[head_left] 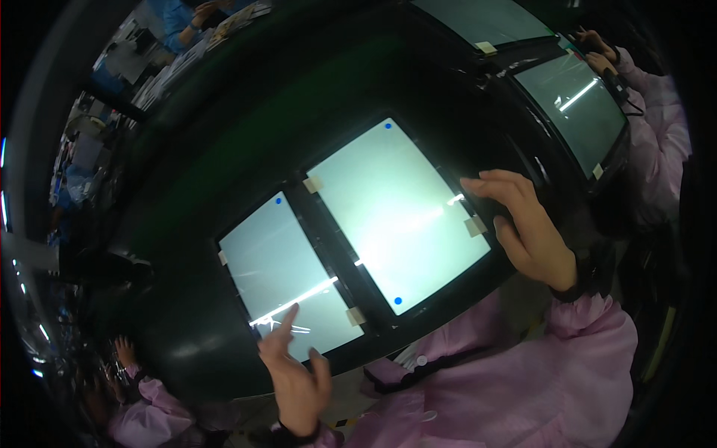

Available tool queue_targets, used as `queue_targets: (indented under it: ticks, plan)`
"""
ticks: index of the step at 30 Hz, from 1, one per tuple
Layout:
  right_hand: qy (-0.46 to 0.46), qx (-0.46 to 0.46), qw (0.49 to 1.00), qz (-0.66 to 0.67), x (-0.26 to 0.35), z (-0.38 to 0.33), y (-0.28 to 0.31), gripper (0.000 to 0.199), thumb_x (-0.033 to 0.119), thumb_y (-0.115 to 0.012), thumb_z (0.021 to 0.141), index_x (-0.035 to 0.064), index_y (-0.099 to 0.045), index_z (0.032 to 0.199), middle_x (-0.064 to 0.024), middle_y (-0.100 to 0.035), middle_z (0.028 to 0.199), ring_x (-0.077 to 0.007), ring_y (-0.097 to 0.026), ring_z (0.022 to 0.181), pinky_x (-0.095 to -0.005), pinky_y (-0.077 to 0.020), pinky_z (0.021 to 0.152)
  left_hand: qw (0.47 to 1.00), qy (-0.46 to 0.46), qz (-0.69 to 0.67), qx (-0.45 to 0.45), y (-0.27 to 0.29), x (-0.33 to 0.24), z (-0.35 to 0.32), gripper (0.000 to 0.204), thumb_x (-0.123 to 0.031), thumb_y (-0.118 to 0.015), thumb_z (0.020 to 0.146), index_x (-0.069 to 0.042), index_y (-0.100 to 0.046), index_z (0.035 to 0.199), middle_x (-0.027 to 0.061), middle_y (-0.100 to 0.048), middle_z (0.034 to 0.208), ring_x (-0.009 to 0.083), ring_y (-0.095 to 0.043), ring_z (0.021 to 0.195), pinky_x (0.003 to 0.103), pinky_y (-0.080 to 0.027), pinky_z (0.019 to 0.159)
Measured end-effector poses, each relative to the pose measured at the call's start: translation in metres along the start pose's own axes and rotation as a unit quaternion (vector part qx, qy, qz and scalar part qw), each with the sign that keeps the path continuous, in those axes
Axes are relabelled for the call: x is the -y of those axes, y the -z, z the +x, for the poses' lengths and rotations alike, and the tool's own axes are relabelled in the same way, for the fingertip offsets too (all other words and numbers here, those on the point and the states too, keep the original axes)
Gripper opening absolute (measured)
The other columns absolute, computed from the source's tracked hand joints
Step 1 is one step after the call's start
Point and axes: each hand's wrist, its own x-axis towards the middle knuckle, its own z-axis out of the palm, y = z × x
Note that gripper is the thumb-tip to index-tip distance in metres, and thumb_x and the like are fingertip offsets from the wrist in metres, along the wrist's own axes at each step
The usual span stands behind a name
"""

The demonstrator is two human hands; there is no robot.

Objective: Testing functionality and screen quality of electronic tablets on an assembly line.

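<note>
- basically, left lit panel (261, 261) and right lit panel (403, 194) lie side by side on the dark table (187, 328), a dark strip between them.
- risk, my guess: a bare fingertip smudges or scratches the left lit panel if it drags across the face.
- risk: the glare streak (312, 289) could hide a small mark or speck, caused by overhead light bouncing off the surface.
- risk: the right hand (534, 239) sits by the side edge, near a pale tab (474, 226); a careless brush could peel or fold it.
- risk: a bump from the wrist or the pink sleeve (594, 325) might nudge the right lit panel out of line.
- left hand (295, 384): index finger stretched out over the lower part of the left lit panel, thumb well apart, gap between them empty; nothing held. contact or just above? can't tell.
- right hand: fingers loosely bent and close together, thumb apart below them, nothing pinched. fingertips are at the right lit panel's right edge; touch not clear.
- rest: blue dot (398, 301) near the right lit panel's bottom corner.
</note>
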Motion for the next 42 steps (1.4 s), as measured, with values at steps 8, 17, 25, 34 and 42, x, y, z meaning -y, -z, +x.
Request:
queue_targets:
  ticks: [8, 17, 25, 34, 42]
  plan:
    - [-0.014, 0.000, 0.999, -0.044, -0.035, 0.084, -0.046, 0.042, -0.001, -0.045, 0.080, 0.0041, -0.046, 0.122, -0.0184, -0.041, 0.126, -0.0392, -0.040, 0.115, -0.0445, -0.0364, 0.098, 0.999, -0.025, 0.015, 0.034, 0.001, 0.089, 0.106, 0.046, 0.009, -0.042, 0.074, 0.002, -0.028, 0.117, 0.0202, -0.051, 0.125, 0.0318, -0.047, 0.108, 0.040, -0.034, 0.096]
    - [-0.022, 0.041, 0.995, -0.090, -0.048, 0.120, -0.062, 0.033, 0.003, -0.046, 0.083, 0.0012, -0.046, 0.116, -0.0189, -0.047, 0.121, -0.0392, -0.029, 0.126, -0.0471, -0.0309, 0.101, 0.993, -0.065, 0.069, 0.070, -0.014, 0.098, 0.142, 0.043, 0.009, -0.046, 0.073, 0.004, -0.034, 0.115, 0.0164, -0.054, 0.124, 0.0304, -0.047, 0.101, 0.039, -0.033, 0.091]
    - [-0.020, 0.048, 0.992, -0.118, -0.038, 0.120, -0.062, 0.031, 0.002, -0.047, 0.083, -0.0009, -0.046, 0.114, -0.0177, -0.051, 0.117, -0.0369, -0.032, 0.125, -0.0482, -0.0269, 0.103, 0.987, -0.113, 0.076, 0.086, -0.019, 0.099, 0.144, 0.046, 0.010, -0.049, 0.070, 0.005, -0.035, 0.114, 0.0182, -0.053, 0.122, 0.0301, -0.048, 0.099, 0.039, -0.032, 0.091]
    - [0.029, 0.061, 0.991, -0.118, -0.015, 0.083, -0.063, 0.030, 0.001, -0.052, 0.080, -0.0018, -0.052, 0.110, -0.0166, -0.054, 0.114, -0.0348, -0.035, 0.124, -0.0472, -0.0270, 0.103, 0.985, -0.059, 0.076, 0.146, 0.001, 0.081, 0.103, 0.043, 0.005, -0.045, 0.076, 0.003, -0.031, 0.116, 0.0182, -0.050, 0.130, 0.0330, -0.048, 0.106, 0.043, -0.026, 0.098]
    - [0.074, 0.129, 0.983, -0.110, 0.022, 0.025, -0.064, 0.040, 0.001, -0.054, 0.075, -0.0027, -0.050, 0.115, -0.0121, -0.057, 0.113, -0.0320, -0.039, 0.123, -0.0505, -0.0256, 0.104, 0.981, 0.011, 0.088, 0.174, 0.024, 0.061, 0.034, 0.047, 0.006, -0.047, 0.070, 0.003, -0.032, 0.114, 0.0182, -0.052, 0.129, 0.0278, -0.045, 0.094, 0.038, -0.027, 0.092]
